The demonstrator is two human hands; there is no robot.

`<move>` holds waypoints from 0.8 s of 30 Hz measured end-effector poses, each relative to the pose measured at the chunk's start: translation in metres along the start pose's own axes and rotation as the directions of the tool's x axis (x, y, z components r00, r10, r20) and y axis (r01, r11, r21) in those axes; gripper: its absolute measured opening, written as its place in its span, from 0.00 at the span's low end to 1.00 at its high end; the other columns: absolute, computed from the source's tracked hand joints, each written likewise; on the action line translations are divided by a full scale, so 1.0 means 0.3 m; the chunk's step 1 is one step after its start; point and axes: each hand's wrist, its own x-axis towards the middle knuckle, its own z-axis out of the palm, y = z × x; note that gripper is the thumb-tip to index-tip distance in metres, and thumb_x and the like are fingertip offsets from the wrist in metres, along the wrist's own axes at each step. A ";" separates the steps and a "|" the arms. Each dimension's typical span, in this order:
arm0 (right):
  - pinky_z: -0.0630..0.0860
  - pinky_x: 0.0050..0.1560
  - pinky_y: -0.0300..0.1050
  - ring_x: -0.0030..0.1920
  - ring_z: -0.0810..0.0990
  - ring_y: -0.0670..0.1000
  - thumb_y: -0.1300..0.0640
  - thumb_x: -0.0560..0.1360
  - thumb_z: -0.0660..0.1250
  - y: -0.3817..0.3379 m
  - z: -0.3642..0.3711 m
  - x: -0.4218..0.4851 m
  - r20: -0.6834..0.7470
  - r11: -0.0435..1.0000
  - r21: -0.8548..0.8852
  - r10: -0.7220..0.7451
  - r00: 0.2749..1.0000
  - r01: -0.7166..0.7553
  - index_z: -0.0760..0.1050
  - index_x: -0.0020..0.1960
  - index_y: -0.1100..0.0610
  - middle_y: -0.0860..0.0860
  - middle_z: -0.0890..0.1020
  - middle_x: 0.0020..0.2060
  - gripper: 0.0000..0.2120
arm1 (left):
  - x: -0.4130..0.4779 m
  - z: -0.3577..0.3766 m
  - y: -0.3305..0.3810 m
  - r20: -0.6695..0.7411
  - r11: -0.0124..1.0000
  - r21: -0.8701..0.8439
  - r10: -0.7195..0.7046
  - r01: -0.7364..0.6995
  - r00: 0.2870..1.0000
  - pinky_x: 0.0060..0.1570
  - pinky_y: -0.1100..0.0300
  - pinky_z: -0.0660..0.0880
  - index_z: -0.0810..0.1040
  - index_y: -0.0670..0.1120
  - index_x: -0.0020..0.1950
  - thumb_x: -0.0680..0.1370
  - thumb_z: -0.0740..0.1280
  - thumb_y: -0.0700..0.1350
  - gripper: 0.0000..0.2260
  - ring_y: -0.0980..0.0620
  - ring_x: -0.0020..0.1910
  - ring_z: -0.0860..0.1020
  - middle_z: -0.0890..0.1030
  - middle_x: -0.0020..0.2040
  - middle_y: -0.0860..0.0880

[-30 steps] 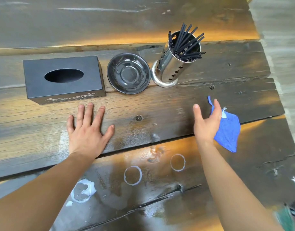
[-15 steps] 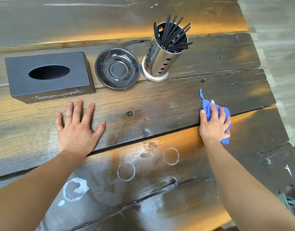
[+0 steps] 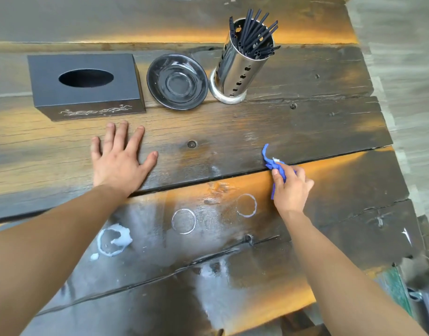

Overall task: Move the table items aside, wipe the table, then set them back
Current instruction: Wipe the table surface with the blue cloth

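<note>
Your right hand is bunched around a blue cloth on a dark plank table, fingers curled and gripping it. Most of the cloth is hidden under that hand; only a twisted tail pokes out toward the far side and a sliver shows at the near left of the palm. Your left hand lies flat on the boards, fingers spread and holding nothing.

Along the far side stand three items in a row: a black tissue box at left, whose oval opening shows only darkness, a dark glossy saucer just beside it, and a perforated steel holder at right, touching or nearly touching the saucer's rim. Black straws fan from the holder, their lower lengths hidden inside.

Near you, three whitish ring marks stain the wet-looking wood: a smeared one at left, a thin ring in the middle and a third ring just left of your right wrist. Both forearms are cut off by the near edge of the view. At the near right corner, a green-edged object is blurred beyond telling.
</note>
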 end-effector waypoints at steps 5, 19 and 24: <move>0.70 0.70 0.57 0.60 0.78 0.58 0.50 0.85 0.63 -0.080 -0.075 -0.083 0.187 0.960 0.266 -0.134 0.973 0.081 0.82 0.62 0.53 0.50 0.80 0.52 0.12 | 0.008 -0.045 -0.062 0.111 0.984 -0.159 0.097 -0.079 0.989 0.80 0.42 0.45 0.61 0.60 0.80 0.80 0.56 0.67 0.30 0.48 0.84 0.48 0.54 0.84 0.50; 0.64 0.60 0.46 0.59 0.71 0.57 0.47 0.85 0.63 -0.763 0.119 -0.445 0.297 0.744 0.309 -0.667 0.683 0.593 0.80 0.69 0.45 0.44 0.78 0.61 0.15 | -0.760 0.043 -0.526 -0.033 0.868 -0.195 -0.472 0.458 0.881 0.80 0.44 0.45 0.61 0.57 0.81 0.81 0.52 0.62 0.28 0.48 0.83 0.48 0.54 0.84 0.48; 0.64 0.70 0.57 0.76 0.64 0.56 0.41 0.85 0.56 -0.917 0.258 -0.505 0.425 0.643 0.136 -0.725 0.542 0.753 0.69 0.76 0.37 0.44 0.71 0.76 0.20 | -0.799 0.065 -0.536 -0.051 0.878 -0.127 -0.470 0.461 0.881 0.80 0.42 0.43 0.58 0.58 0.82 0.81 0.51 0.62 0.29 0.47 0.83 0.46 0.54 0.84 0.48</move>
